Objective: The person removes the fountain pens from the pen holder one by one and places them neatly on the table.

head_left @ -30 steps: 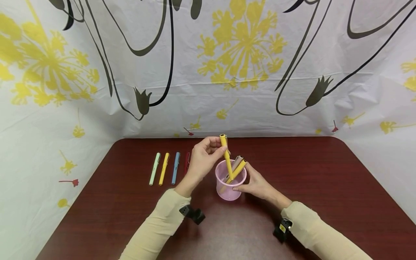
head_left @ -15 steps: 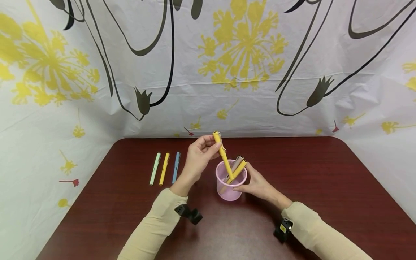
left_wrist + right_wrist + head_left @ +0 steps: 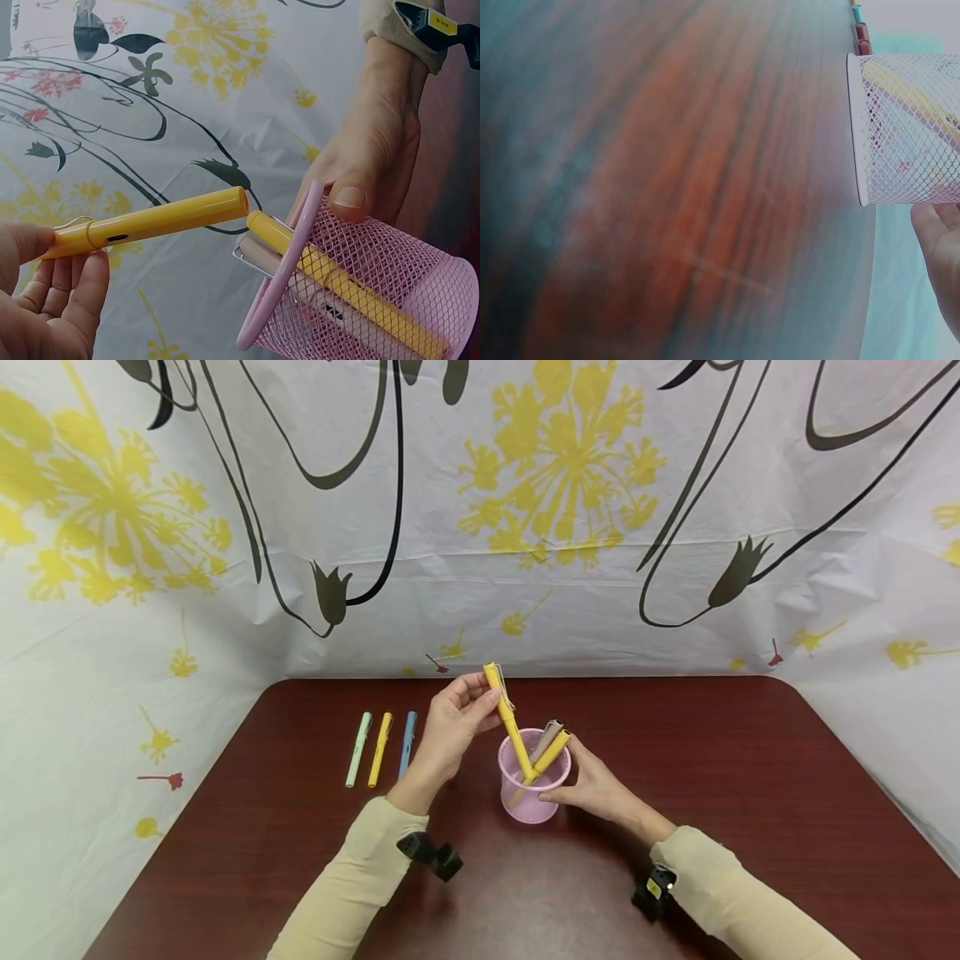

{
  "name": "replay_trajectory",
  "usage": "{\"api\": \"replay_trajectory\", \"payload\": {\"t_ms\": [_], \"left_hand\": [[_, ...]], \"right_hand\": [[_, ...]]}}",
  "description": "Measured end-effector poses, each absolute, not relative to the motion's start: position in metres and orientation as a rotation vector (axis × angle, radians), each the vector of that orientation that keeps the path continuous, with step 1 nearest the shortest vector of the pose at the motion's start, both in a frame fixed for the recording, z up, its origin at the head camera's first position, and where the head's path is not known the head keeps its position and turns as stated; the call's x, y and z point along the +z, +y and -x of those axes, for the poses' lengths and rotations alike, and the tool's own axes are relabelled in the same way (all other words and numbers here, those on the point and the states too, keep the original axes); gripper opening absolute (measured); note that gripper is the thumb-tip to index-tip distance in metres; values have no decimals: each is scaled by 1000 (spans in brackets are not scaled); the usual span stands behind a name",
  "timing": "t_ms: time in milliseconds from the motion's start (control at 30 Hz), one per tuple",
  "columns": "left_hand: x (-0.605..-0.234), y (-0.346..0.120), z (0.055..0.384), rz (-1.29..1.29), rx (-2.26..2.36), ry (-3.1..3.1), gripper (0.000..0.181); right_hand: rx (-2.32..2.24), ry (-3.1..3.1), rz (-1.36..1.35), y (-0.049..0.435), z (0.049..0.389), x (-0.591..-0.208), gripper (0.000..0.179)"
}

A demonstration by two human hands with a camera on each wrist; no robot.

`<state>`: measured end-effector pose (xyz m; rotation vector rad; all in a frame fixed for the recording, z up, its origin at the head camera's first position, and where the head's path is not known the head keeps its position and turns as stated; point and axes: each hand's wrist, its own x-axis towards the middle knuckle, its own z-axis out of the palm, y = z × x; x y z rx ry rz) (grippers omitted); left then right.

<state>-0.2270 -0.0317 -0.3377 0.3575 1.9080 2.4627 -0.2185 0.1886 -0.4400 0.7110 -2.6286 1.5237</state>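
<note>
My left hand (image 3: 457, 722) pinches a yellow pen (image 3: 510, 720) near its clip end, between thumb and fingers. The pen slants down over the pink mesh pen cup (image 3: 528, 807). In the left wrist view the held pen's (image 3: 172, 214) free end stays just outside the cup's rim (image 3: 285, 277), close to the top of another yellow pen (image 3: 271, 231). That second pen leans inside the cup beside a greyish-pink pen (image 3: 545, 737). My right hand (image 3: 600, 789) holds the cup by its right side, thumb at the front. Its other fingers are mostly hidden behind the cup.
Left of the cup, a mint pen (image 3: 358, 749), a yellow pen (image 3: 380, 749) and a blue pen (image 3: 407, 743) lie in a row on the dark red-brown table (image 3: 675, 735). Red pen ends (image 3: 863, 37) show in the right wrist view. A patterned cloth (image 3: 420, 635) hangs behind.
My left hand has shifted left with the yellow pen, whose clip end now tilts further left. The right hand and the cup have stayed in place.
</note>
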Motion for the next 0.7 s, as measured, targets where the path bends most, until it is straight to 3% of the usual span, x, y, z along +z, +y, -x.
{"api": "replay_trajectory", "payload": {"t_ms": [700], "left_hand": [[-345, -49, 231, -290, 2475, 1882, 21]], "right_hand": [[1485, -2601, -740, 188, 219, -442, 90]]}}
